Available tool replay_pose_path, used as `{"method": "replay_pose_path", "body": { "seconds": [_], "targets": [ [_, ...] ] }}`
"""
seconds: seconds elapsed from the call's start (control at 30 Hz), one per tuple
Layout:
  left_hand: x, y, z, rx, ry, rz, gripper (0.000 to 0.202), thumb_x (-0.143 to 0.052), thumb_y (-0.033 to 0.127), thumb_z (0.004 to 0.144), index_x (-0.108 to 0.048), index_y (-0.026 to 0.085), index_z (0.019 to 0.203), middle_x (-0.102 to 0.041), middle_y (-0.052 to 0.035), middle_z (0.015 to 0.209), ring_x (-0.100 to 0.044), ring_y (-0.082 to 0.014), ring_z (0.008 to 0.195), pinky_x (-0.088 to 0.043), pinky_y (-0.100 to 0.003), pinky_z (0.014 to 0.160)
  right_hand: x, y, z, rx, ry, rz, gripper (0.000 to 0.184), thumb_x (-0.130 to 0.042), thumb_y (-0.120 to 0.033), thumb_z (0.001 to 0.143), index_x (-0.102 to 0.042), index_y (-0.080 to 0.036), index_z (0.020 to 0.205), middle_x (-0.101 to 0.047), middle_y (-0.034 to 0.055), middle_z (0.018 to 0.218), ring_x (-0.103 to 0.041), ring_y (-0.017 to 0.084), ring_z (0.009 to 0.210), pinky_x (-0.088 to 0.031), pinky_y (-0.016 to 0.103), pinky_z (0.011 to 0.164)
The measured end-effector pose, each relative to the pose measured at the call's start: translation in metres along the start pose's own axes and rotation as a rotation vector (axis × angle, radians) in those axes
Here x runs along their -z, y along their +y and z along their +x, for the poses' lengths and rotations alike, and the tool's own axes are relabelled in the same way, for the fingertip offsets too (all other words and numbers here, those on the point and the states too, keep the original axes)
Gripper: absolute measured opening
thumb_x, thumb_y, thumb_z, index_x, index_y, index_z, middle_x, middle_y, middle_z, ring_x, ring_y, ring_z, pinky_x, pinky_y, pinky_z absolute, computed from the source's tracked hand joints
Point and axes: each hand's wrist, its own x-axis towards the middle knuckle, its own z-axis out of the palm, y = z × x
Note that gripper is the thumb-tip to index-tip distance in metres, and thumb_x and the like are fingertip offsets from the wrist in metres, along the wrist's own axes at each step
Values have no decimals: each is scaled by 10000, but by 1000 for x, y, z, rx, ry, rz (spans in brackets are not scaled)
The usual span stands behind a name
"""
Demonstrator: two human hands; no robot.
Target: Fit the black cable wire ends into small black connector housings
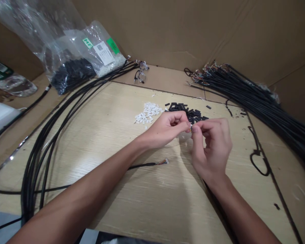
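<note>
Over the middle of the table, my left hand (166, 127) pinches a tiny white connector (190, 125) between thumb and forefinger. Fingertips of my right hand (213, 147) meet it from the other side, closed on thin coloured wires (190, 129) at the connector. The fingers hide most of both. A black cable runs below my right forearm. Under my left forearm lies another black cable (142, 165), its end bearing a white connector plug (166, 161). Just beyond my hands are a pile of white connector housings (148, 112) and a pile of short black tube pieces (184, 110).
Black cables (53, 135) curve along the left side. A thick cable bundle (256, 98) with bare wire ends lies at the right. Clear bags (73, 67) of black and white parts lean at the back left, with glasses (140, 76) beside them. Cardboard walls (183, 40) stand behind.
</note>
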Motion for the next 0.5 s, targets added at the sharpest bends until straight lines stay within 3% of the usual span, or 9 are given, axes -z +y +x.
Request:
{"method": "replay_pose_path", "body": {
  "seconds": [0.13,0.27,0.5],
  "targets": [
    [0,1,1,-69,46,-3,138,-689,241,894,-652,185,774,-644,14,749,-515,-105,688,-394,-270,669,2,-2,2,-135,4,124,92,-670,-154,1082,-693,-234,1042,-634,30,990,-628,186,906,-521,334,744],
    [2,1,2,-115,53,-8,152,-694,235,904,-646,188,768,-624,28,721,-533,-104,688,-439,-266,697,4,1,2,-257,-39,263,88,-694,-188,1081,-710,-232,1006,-634,20,979,-632,177,885,-507,330,730],
    [2,2,1,-139,54,20,179,-693,262,918,-628,193,765,-566,40,699,-504,-103,676,-429,-263,682,4,4,2,-232,-96,327,106,-691,-168,1082,-706,-229,997,-625,12,972,-624,170,872,-492,331,735]
  ]
}}
